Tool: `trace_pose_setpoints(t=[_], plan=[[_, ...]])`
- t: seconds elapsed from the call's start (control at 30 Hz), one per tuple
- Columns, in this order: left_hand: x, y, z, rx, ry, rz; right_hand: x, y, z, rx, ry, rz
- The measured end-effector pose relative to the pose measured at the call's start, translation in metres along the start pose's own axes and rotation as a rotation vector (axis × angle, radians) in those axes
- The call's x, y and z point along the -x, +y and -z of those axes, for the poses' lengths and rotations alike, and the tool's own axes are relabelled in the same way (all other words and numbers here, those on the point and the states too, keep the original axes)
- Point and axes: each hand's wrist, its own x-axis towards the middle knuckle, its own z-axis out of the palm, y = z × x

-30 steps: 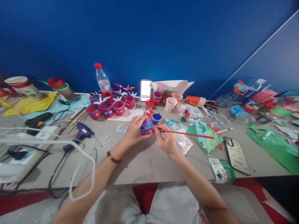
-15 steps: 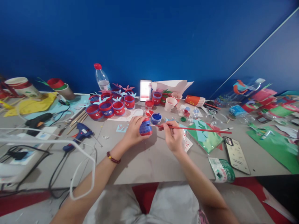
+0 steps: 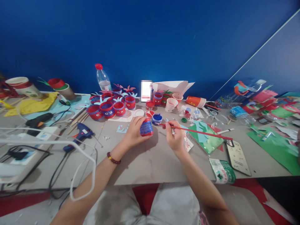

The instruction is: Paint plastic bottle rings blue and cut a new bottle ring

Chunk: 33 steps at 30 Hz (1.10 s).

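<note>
A small cup [image 3: 146, 127], red with a broad blue painted band, is gripped on its side by my left hand [image 3: 134, 130]. My right hand [image 3: 175, 135] pinches a long red paintbrush [image 3: 201, 132] whose handle reaches far to the right. The brush's tip end is beside an open pot of blue paint [image 3: 157, 118], apart from the cup; whether it touches the pot I cannot tell. Behind the pot are a red-and-white lid [image 3: 150, 114] and a container of red paint [image 3: 150, 105].
Painted cups with eyes and paper leaves [image 3: 107, 109] crowd the back left. A blue glue gun [image 3: 82, 134] and a white power strip [image 3: 20, 156] with cables lie left. On the right are green sheets [image 3: 206, 137], a phone [image 3: 238, 157] and a green-white packet [image 3: 222, 170].
My right hand has moved the brush tip away from the cup's blue band, to the right, beside the blue paint pot. My left hand keeps the cup in nearly the same place.
</note>
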Motion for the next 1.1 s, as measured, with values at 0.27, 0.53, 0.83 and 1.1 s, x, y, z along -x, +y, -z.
trace_pose_setpoints(t=[0.27, 0.53, 0.83, 1.1], plan=[[0.001, 0.002, -0.002, 0.033, -0.017, -0.066, 0.015, 0.006, -0.01, -0.196, -0.137, -0.125], [0.002, 0.003, -0.002, 0.048, -0.037, -0.069, 0.008, -0.008, -0.01, -0.079, -0.079, -0.026], [0.002, 0.001, 0.0, 0.025, -0.015, -0.057, -0.001, -0.003, -0.002, -0.027, 0.037, -0.05], [0.001, 0.002, 0.001, 0.048, -0.024, -0.024, 0.01, 0.006, -0.006, -0.288, -0.08, -0.209]])
